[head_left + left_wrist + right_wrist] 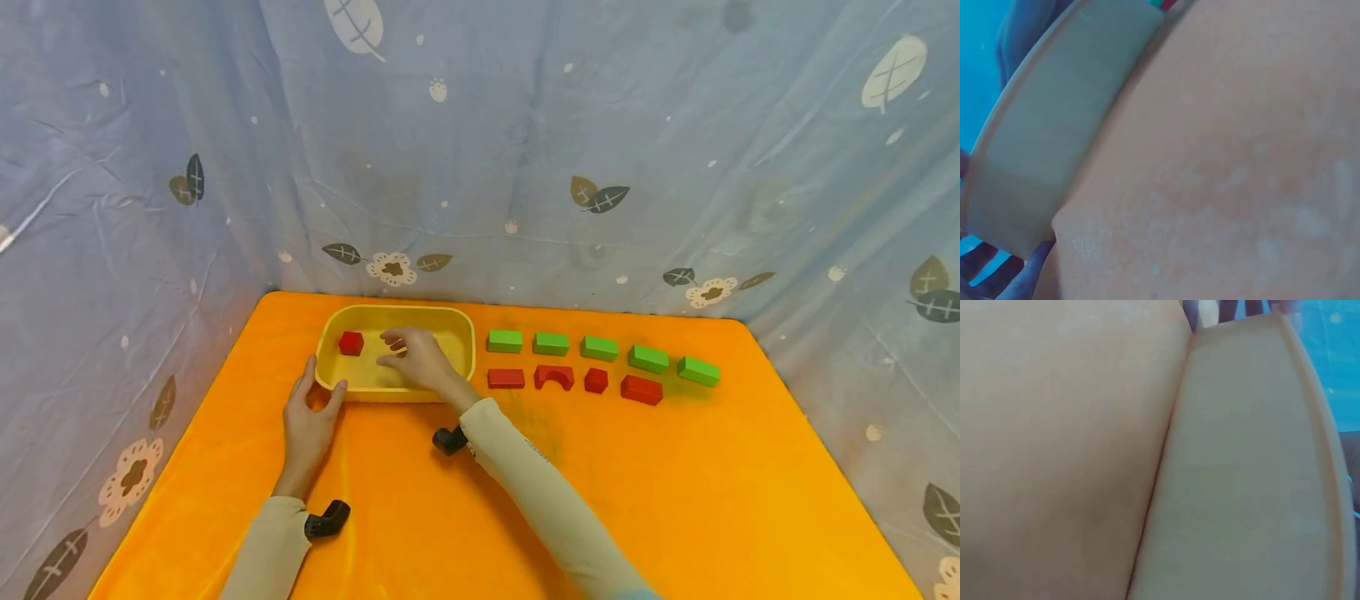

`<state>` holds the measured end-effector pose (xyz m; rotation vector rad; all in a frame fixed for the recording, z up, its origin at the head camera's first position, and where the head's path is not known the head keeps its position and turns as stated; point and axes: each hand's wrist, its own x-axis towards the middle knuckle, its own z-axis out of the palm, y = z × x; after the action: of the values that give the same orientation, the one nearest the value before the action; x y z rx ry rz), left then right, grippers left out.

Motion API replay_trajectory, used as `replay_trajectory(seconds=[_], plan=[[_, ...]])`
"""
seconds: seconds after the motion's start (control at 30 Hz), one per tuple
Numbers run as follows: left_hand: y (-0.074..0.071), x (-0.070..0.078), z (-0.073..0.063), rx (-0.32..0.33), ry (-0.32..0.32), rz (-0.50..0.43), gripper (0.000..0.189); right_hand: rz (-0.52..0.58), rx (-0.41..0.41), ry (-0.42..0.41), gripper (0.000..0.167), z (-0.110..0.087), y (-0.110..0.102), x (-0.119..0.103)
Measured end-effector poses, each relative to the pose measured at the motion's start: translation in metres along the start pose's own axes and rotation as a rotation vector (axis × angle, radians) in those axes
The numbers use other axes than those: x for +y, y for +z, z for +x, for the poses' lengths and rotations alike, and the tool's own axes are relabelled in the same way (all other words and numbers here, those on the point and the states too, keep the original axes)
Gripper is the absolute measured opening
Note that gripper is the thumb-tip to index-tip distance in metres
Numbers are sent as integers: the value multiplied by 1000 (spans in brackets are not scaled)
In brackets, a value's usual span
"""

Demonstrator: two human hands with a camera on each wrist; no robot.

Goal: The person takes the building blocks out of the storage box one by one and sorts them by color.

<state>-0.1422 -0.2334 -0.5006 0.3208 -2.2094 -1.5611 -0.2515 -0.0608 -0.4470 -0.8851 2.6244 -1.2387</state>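
A yellow plastic tray [408,395] lies at the back left of the table, with a red cube [351,343] inside near its left end. My left hand [309,421] holds the tray's front left corner, fingers along the left side and thumb at the front. In the left wrist view, the left thumb [1034,265] touches the tray's outer wall [1066,125]. Over the tray's middle, to the right of the cube, my right hand [422,358] has its thumb and fingers apart, with nothing visible between them. The right wrist view shows mostly the tray's outer wall [1229,462].
Right of the tray runs a row of several green blocks [551,343]. In front of it are a red flat block [506,379], a red arch block [554,373], a red cube [596,381] and a red block [642,389]. Curtains [495,150] surround the orange table [675,500].
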Motion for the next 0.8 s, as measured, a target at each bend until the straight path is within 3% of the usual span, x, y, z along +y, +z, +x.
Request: replay_trajectory(seconds=[0.27,0.6,0.8], plan=[[-2,0,0,4,15,13,73,-58,-16,20,45,28,23,-15],[-1,-1,-1,-5,5,22,73,-330,3,65,51,49,48,-25],[-2,-3,-2,3,7,23,73,-425,-44,40,36,57,50,-20]])
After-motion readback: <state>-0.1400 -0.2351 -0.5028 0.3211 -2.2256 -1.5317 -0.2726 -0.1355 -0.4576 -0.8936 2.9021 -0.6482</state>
